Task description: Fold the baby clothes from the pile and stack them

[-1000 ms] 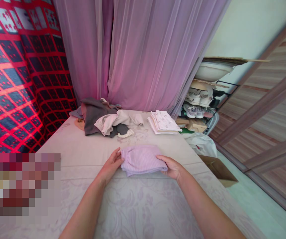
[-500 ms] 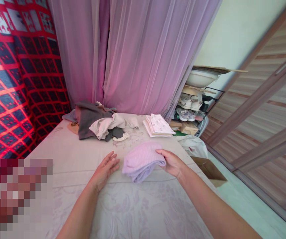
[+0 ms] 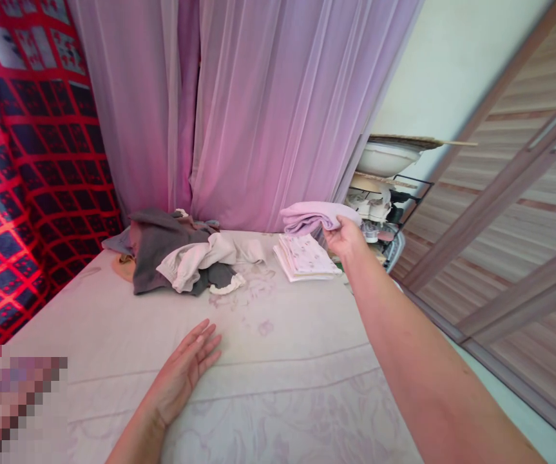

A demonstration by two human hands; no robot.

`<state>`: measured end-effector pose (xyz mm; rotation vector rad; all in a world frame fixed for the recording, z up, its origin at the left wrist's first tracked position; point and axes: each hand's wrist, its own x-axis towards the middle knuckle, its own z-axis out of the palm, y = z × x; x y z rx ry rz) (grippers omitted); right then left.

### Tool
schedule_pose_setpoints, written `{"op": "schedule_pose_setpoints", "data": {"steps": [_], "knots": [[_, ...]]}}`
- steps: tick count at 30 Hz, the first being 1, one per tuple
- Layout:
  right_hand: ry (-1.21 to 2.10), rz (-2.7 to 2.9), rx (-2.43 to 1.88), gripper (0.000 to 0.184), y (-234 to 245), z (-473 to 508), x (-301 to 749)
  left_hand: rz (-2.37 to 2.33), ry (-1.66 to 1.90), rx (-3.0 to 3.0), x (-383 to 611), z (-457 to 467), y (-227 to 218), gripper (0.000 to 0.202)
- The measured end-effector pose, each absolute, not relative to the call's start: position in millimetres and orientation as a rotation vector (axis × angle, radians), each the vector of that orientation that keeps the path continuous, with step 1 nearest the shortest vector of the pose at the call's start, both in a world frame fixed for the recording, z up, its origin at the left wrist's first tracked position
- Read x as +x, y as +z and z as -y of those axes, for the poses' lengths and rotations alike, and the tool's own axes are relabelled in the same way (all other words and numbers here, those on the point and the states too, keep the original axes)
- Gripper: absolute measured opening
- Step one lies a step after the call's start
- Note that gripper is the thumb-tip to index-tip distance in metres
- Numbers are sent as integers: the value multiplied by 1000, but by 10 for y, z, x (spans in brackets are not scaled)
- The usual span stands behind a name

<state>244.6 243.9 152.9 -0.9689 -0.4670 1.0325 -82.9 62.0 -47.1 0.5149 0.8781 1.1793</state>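
A folded lilac cloth garment is gripped at its near right edge by my right hand, which reaches far forward. It is held up just behind and above a neat stack of folded white printed cloths. My left hand hovers over or rests on the pale floral bedsheet, fingers stretched out and holding nothing. Beyond it lies a loose heap of clothes: a dark grey garment with a cream one draped across it.
Purple curtains hang behind the bed, and a red and dark checked cloth hangs at the left. A rack with shoes and a white basin stands at the right rear. Beside it is a wooden wardrobe.
My right hand has carried the lilac garment forward and right, from mid-bed to the folded stack. My left hand has drawn back slightly, and the view has shifted a little.
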Motion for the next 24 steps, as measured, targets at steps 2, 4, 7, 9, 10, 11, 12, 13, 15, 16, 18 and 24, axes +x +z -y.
{"op": "schedule_pose_setpoints", "data": {"steps": [2, 4, 7, 9, 10, 11, 12, 13, 15, 16, 18, 24], "knots": [[1017, 424, -1051, 19, 1270, -2592, 2513, -871, 1160, 507, -838, -636, -474, 39], [1036, 389, -1134, 23, 899, -2645, 2545, -864, 1140, 500, -848, -650, -480, 42], [1047, 341, -1238, 27, 383, -2634, 2569, -864, 1116, 487, -860, -659, -495, 47], [1048, 317, -1286, 27, 183, -2632, 2593, -862, 1111, 479, -863, -658, -504, 49], [1048, 308, -1305, 28, 131, -2640, 2607, -859, 1111, 477, -863, -657, -507, 49], [1047, 300, -1322, 28, 104, -2654, 2622, -858, 1109, 477, -862, -656, -509, 50], [1047, 296, -1337, 29, 97, -2670, 2637, -858, 1106, 479, -860, -656, -509, 49], [1049, 296, -1349, 28, 100, -2685, 2648, -860, 1103, 483, -858, -656, -507, 49], [1057, 307, -1371, 26, 118, -2700, 2660, -865, 1102, 487, -852, -657, -499, 48], [1063, 317, -1380, 24, 123, -2696, 2659, -867, 1105, 487, -850, -657, -493, 48], [1080, 342, -1393, 18, 121, -2657, 2643, -866, 1113, 486, -846, -658, -480, 47], [1150, 424, -1397, 12, 60, -2425, 2514, -856, 1109, 470, -842, -665, -471, 44]]}}
